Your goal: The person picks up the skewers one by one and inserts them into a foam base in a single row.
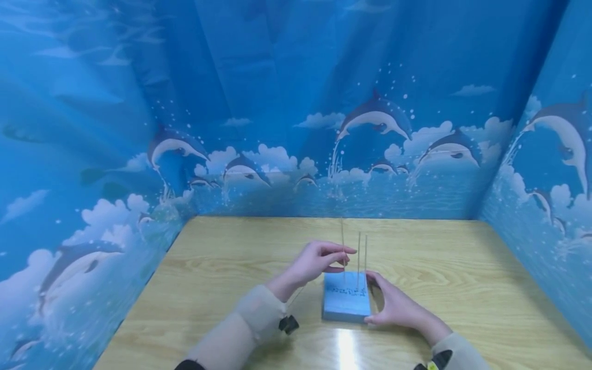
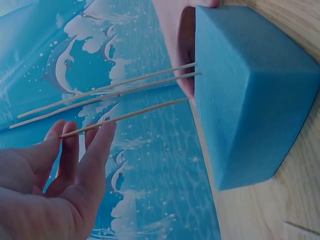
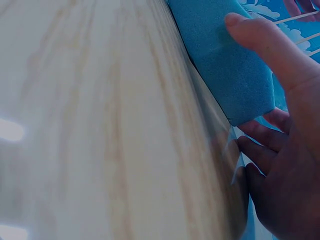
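A blue foam block (image 1: 346,314) lies on the table, with dark handwriting across its top. Two thin wooden skewers (image 2: 105,97) stand upright in it, side by side. My left hand (image 1: 319,259) pinches another skewer (image 2: 145,110) between thumb and fingers, holding it above the block, point down. In the left wrist view that point is very close to the foam; whether it touches, I cannot tell. My right hand (image 1: 399,304) grips the block's right side, its thumb (image 3: 250,31) on the near face and its other fingers round towards the far side.
A loose thin stick (image 2: 301,229) lies on the wood-grain table (image 1: 222,257), left of the block, partly behind the left wrist in the head view. Blue dolphin-print curtains (image 1: 277,103) enclose the table at the back and sides.
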`<control>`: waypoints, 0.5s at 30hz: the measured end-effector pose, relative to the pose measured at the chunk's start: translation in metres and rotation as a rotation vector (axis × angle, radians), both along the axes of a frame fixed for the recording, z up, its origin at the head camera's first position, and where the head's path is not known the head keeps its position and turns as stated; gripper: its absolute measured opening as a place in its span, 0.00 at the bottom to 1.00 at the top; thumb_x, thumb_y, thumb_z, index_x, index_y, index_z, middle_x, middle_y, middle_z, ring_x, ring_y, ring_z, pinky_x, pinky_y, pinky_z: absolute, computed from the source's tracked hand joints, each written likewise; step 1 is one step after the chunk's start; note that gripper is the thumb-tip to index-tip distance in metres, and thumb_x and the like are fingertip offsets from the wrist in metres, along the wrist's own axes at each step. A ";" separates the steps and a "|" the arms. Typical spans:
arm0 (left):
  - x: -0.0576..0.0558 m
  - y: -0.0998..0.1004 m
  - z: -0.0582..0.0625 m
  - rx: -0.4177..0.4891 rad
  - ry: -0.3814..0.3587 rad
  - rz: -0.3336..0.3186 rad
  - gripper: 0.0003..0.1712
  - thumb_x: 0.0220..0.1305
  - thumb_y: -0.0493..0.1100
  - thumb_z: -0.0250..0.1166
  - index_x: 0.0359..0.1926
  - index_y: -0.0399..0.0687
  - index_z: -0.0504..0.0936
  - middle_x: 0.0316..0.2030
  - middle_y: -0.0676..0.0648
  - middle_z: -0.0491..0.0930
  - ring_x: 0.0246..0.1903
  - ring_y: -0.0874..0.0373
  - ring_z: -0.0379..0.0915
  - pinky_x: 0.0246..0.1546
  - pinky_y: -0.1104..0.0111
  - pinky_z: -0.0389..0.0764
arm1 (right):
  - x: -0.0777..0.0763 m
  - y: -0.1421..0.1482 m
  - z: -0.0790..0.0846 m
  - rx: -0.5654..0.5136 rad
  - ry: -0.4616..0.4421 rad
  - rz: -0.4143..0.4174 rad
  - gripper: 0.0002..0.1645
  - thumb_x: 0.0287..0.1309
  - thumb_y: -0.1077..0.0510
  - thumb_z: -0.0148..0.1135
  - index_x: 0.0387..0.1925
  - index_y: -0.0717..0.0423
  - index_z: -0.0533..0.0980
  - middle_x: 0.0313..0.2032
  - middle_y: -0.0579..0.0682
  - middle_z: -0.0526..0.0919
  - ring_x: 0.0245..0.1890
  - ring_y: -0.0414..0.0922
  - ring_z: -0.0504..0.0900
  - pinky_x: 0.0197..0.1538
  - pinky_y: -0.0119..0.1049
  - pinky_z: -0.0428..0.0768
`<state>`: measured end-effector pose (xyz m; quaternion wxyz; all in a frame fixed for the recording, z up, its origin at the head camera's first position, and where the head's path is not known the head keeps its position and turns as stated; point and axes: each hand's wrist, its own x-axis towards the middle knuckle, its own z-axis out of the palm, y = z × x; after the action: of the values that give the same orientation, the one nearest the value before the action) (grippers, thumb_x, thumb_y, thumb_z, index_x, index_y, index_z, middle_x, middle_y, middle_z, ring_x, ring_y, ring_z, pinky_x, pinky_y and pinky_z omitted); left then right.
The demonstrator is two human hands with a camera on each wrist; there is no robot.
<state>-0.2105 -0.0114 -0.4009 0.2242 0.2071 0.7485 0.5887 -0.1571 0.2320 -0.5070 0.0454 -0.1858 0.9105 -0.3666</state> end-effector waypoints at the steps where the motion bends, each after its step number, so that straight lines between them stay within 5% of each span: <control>1: 0.001 0.002 0.000 0.000 0.006 0.002 0.14 0.71 0.43 0.60 0.54 0.51 0.84 0.46 0.48 0.84 0.47 0.57 0.82 0.45 0.68 0.87 | 0.000 0.000 0.000 0.001 0.001 0.000 0.71 0.28 0.39 0.83 0.70 0.66 0.57 0.67 0.64 0.70 0.67 0.62 0.69 0.70 0.62 0.65; 15: 0.007 0.015 -0.008 -0.064 0.059 0.000 0.13 0.70 0.43 0.61 0.52 0.55 0.86 0.53 0.46 0.84 0.45 0.62 0.82 0.43 0.67 0.87 | 0.000 -0.001 0.002 0.003 0.001 0.000 0.70 0.29 0.40 0.83 0.70 0.66 0.58 0.66 0.65 0.70 0.67 0.62 0.69 0.69 0.62 0.65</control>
<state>-0.2037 0.0032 -0.4086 0.2087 0.2172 0.7733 0.5579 -0.1566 0.2314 -0.5048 0.0452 -0.1861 0.9110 -0.3653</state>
